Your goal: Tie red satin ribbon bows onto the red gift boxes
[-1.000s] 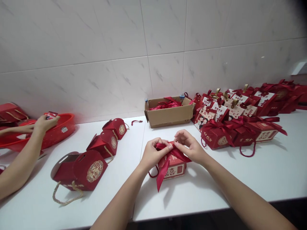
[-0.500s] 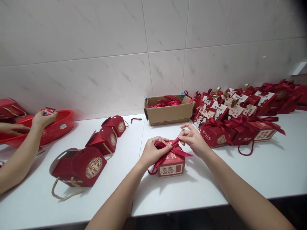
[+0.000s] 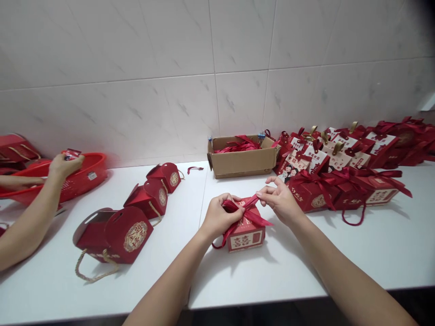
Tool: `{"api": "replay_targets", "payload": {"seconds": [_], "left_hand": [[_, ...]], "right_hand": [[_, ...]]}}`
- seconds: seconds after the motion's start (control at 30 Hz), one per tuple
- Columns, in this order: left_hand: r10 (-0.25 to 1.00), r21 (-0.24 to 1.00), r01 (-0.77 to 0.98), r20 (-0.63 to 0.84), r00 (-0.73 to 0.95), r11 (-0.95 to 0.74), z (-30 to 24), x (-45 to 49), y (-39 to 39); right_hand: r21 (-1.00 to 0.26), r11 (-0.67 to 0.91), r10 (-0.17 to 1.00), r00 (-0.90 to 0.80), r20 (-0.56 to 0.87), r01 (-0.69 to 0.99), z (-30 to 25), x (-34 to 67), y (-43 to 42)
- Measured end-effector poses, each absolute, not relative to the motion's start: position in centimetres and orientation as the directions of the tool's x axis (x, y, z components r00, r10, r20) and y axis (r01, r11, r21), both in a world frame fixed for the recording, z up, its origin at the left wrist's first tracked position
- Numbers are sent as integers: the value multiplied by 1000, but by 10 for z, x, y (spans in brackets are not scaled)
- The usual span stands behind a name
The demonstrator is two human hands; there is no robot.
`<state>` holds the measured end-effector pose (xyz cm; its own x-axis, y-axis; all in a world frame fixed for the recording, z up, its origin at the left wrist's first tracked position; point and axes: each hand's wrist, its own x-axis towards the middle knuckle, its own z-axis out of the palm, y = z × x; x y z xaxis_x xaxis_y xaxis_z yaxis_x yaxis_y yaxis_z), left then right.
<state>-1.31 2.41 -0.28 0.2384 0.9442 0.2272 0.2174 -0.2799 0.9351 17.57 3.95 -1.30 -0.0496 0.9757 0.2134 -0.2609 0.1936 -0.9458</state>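
A small red gift box [image 3: 245, 235] with gold lettering stands on the white table [image 3: 390, 244] in front of me. A dark red ribbon [image 3: 253, 216] is wrapped over its top. My left hand [image 3: 220, 217] is closed, pinching the ribbon at the box's left top. My right hand [image 3: 280, 199] pinches a ribbon end between thumb and forefinger and holds it taut, with the other fingers spread. One ribbon tail hangs down the box's left front.
A cardboard box [image 3: 242, 159] of red ribbons sits by the wall. Several ribbon-tied gift boxes [image 3: 340, 181] fill the right. Three open red boxes [image 3: 115, 231] with rope handles lie left. Another person's hand [image 3: 63, 166] holds a small item over a red basin [image 3: 76, 174].
My right hand drew the ribbon end out to the right, away from my left hand. The long tail hanging at the front got shorter. The other person's hand stayed over the basin.
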Motion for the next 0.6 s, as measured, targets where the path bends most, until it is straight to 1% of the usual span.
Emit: {"api": "replay_targets", "payload": {"seconds": [0.13,0.27,0.37,0.47,0.53,0.6], "left_hand": [[928,919,221,269,258,-327,1,-15,22],[907,946,114,251,339,-304,6,-19,23],[903,966,79,200,380,-247,10,-22,24],[908,966,42,224,354,-255,11,-25,26],[908,971,-24,229,351,-236,10,-28,28],[905,979,-94,204,374,-182,9,-30,31]], "right_hand": [[-942,163,981,-52,186,-292,-18,170,43],[-952,111,989,-60,134,-286,-21,164,44],[-973,146,981,-100,166,-177,-21,163,42],[-970,245,957,-158,242,-1,-17,164,37],[-947,307,932,-230,279,97,-14,165,33],[-924,344,905,-319,280,164,-12,164,29]]}}
